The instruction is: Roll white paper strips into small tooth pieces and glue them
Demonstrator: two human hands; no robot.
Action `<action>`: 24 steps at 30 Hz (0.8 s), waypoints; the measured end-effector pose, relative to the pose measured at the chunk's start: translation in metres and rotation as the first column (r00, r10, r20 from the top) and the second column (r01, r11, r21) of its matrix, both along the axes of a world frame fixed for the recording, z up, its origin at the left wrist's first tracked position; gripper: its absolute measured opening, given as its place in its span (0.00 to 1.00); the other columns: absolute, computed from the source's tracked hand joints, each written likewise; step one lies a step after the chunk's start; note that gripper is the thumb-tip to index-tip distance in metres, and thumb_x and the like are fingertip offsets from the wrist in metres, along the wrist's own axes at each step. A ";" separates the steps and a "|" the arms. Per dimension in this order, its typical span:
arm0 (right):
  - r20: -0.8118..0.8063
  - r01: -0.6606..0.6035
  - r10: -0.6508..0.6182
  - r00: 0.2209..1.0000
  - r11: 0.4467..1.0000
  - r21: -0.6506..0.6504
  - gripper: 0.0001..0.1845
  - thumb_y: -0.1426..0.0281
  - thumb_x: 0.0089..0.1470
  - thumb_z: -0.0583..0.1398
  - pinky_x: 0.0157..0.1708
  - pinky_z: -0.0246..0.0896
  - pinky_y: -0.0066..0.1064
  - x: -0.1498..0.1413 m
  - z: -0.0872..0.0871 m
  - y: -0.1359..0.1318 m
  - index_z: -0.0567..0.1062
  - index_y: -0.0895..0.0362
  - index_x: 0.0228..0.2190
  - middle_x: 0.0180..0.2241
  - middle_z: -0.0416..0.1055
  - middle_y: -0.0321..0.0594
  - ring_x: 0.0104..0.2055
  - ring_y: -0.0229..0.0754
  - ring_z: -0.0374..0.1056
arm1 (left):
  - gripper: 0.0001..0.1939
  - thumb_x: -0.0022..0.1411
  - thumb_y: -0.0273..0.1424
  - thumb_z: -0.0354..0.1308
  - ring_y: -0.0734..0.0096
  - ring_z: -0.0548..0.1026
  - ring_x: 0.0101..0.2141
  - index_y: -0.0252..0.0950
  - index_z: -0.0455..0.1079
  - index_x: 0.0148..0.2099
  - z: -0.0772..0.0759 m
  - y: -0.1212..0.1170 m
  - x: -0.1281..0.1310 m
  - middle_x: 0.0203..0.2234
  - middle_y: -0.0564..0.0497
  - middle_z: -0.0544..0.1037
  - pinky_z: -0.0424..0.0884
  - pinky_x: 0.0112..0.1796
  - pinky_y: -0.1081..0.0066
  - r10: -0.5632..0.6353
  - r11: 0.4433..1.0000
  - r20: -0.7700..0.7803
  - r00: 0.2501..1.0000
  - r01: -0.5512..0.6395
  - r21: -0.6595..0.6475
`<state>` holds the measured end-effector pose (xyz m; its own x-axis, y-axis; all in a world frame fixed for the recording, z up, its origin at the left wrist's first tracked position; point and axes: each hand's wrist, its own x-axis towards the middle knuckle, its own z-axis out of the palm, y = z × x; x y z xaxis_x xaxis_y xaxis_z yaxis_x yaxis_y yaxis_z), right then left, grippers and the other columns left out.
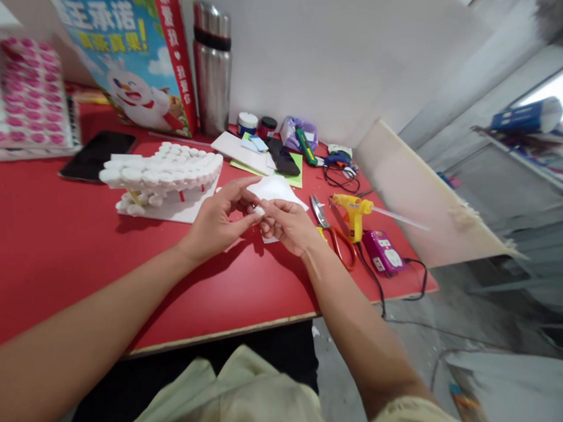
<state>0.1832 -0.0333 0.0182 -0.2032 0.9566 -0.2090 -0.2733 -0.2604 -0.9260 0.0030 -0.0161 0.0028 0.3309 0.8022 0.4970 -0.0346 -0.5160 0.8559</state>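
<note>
My left hand [223,216] and my right hand [286,225] meet over the table, fingertips closed on a small white piece [259,210]. The piece looks rounded; its exact kind is too small to make out. Under the hands lies a sheet of white paper [280,191], partly covered by them. Left of my left hand stands a white model [168,168] built of many rounded white pieces, with red supports, on a white board [176,213]. Scissors with orange handles [341,246] lie to the right of my right hand.
A yellow glue gun [355,213] and a purple power socket [384,252] with trailing cords sit near the right edge. A steel flask [213,71], a printed bag [135,68], small jars [248,123] and a green cutter [305,146] line the back. A black phone [97,155] lies left.
</note>
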 end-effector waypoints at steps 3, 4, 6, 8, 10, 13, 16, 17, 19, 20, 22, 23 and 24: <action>0.023 -0.013 0.013 1.000 1.000 -0.001 0.23 0.54 0.42 0.78 0.21 0.62 0.22 0.003 -0.001 0.001 0.78 0.59 0.26 0.19 0.73 0.32 0.20 0.31 0.66 | 0.30 0.62 0.25 0.64 0.71 0.78 0.35 0.36 0.68 0.65 -0.001 0.000 0.000 0.41 0.48 0.80 0.77 0.40 0.68 0.001 1.000 -0.023 1.000 -0.001 0.001; 0.024 -0.017 0.017 1.000 1.000 -0.001 0.24 0.54 0.41 0.78 0.21 0.62 0.22 0.004 -0.001 0.002 0.78 0.59 0.26 0.19 0.73 0.32 0.20 0.31 0.67 | 0.30 0.62 0.25 0.64 0.72 0.78 0.35 0.36 0.68 0.65 -0.001 0.000 0.000 0.41 0.48 0.80 0.77 0.40 0.68 0.001 1.000 -0.032 0.999 -0.001 0.001; 0.022 -0.022 0.022 1.000 1.000 0.000 0.24 0.54 0.39 0.79 0.21 0.63 0.22 0.005 -0.002 0.003 0.78 0.59 0.26 0.19 0.73 0.33 0.20 0.31 0.67 | 0.30 0.61 0.25 0.64 0.71 0.78 0.35 0.35 0.67 0.66 -0.002 0.000 0.000 0.41 0.48 0.79 0.77 0.41 0.68 0.005 1.000 -0.047 0.999 -0.005 -0.002; 0.024 -0.021 0.021 0.999 1.000 0.002 0.25 0.54 0.38 0.79 0.21 0.63 0.22 0.005 -0.003 0.003 0.79 0.59 0.27 0.19 0.74 0.33 0.20 0.31 0.67 | 0.30 0.61 0.26 0.64 0.71 0.78 0.35 0.35 0.67 0.66 -0.003 0.000 0.000 0.41 0.48 0.79 0.77 0.41 0.67 0.006 1.000 -0.058 0.998 -0.007 -0.011; 0.026 -0.019 0.019 0.999 1.000 0.010 0.25 0.54 0.38 0.79 0.21 0.63 0.22 0.004 -0.004 0.003 0.79 0.59 0.27 0.19 0.74 0.33 0.20 0.31 0.67 | 0.31 0.61 0.26 0.64 0.71 0.78 0.35 0.36 0.66 0.66 -0.003 0.001 0.000 0.41 0.48 0.79 0.77 0.40 0.67 0.001 1.000 -0.054 0.999 -0.002 -0.025; 0.028 -0.017 0.016 0.999 1.000 0.014 0.25 0.53 0.38 0.79 0.21 0.63 0.22 0.003 -0.004 0.003 0.80 0.59 0.27 0.19 0.74 0.33 0.19 0.31 0.66 | 0.31 0.60 0.27 0.64 0.71 0.78 0.34 0.36 0.66 0.65 -0.004 0.002 0.001 0.40 0.49 0.78 0.77 0.38 0.68 -0.002 0.999 -0.038 0.999 0.000 -0.052; 0.032 -0.014 0.014 0.999 1.000 0.010 0.25 0.53 0.37 0.79 0.20 0.63 0.22 0.003 -0.003 0.004 0.80 0.59 0.27 0.19 0.74 0.32 0.19 0.31 0.65 | 0.31 0.60 0.27 0.65 0.72 0.78 0.34 0.36 0.66 0.65 -0.005 0.002 0.001 0.40 0.49 0.77 0.76 0.37 0.69 -0.004 0.998 -0.032 0.999 0.002 -0.065; 0.035 -0.015 0.014 0.999 1.000 0.009 0.25 0.53 0.37 0.79 0.20 0.63 0.22 0.003 -0.003 0.004 0.80 0.59 0.27 0.18 0.74 0.32 0.19 0.31 0.65 | 0.31 0.60 0.26 0.65 0.72 0.78 0.34 0.36 0.66 0.65 -0.005 0.002 0.001 0.40 0.50 0.77 0.76 0.37 0.69 -0.007 0.998 -0.029 1.000 0.005 -0.066; 0.041 -0.018 0.018 0.999 1.000 0.006 0.24 0.54 0.37 0.79 0.21 0.64 0.22 0.003 -0.002 0.004 0.80 0.59 0.26 0.19 0.74 0.32 0.19 0.30 0.65 | 0.31 0.60 0.27 0.65 0.72 0.77 0.34 0.36 0.66 0.65 -0.005 0.003 0.001 0.40 0.50 0.77 0.76 0.37 0.70 -0.016 0.998 -0.022 1.000 0.014 -0.068; 0.043 -0.018 0.018 0.999 1.000 0.004 0.24 0.55 0.37 0.79 0.21 0.64 0.22 0.003 -0.002 0.004 0.80 0.59 0.27 0.19 0.74 0.32 0.20 0.30 0.66 | 0.31 0.60 0.27 0.65 0.72 0.77 0.34 0.36 0.65 0.65 -0.006 0.003 0.001 0.40 0.50 0.78 0.76 0.37 0.70 -0.020 0.997 -0.018 1.000 0.019 -0.070; 0.045 -0.012 0.012 0.999 1.000 -0.003 0.23 0.57 0.36 0.79 0.22 0.65 0.22 0.003 -0.001 0.003 0.80 0.59 0.27 0.20 0.75 0.32 0.20 0.30 0.66 | 0.32 0.60 0.27 0.65 0.72 0.77 0.34 0.36 0.65 0.66 -0.007 0.004 0.001 0.40 0.50 0.78 0.76 0.38 0.70 -0.024 0.997 -0.015 1.000 0.022 -0.075; 0.048 -0.015 0.015 0.999 1.000 -0.010 0.24 0.58 0.35 0.80 0.22 0.65 0.22 0.002 -0.001 0.002 0.80 0.59 0.28 0.21 0.75 0.32 0.20 0.30 0.66 | 0.32 0.60 0.27 0.66 0.72 0.77 0.35 0.36 0.65 0.66 -0.007 0.004 0.001 0.40 0.50 0.78 0.76 0.38 0.70 -0.022 0.997 -0.010 1.000 0.021 -0.079; 0.057 -0.033 0.034 0.998 0.999 -0.016 0.24 0.59 0.35 0.80 0.22 0.64 0.22 0.002 -0.001 0.001 0.80 0.59 0.29 0.22 0.75 0.31 0.20 0.30 0.66 | 0.32 0.60 0.27 0.66 0.72 0.77 0.35 0.37 0.66 0.65 -0.007 0.005 0.001 0.40 0.50 0.79 0.76 0.39 0.70 -0.017 0.996 -0.002 1.000 0.017 -0.088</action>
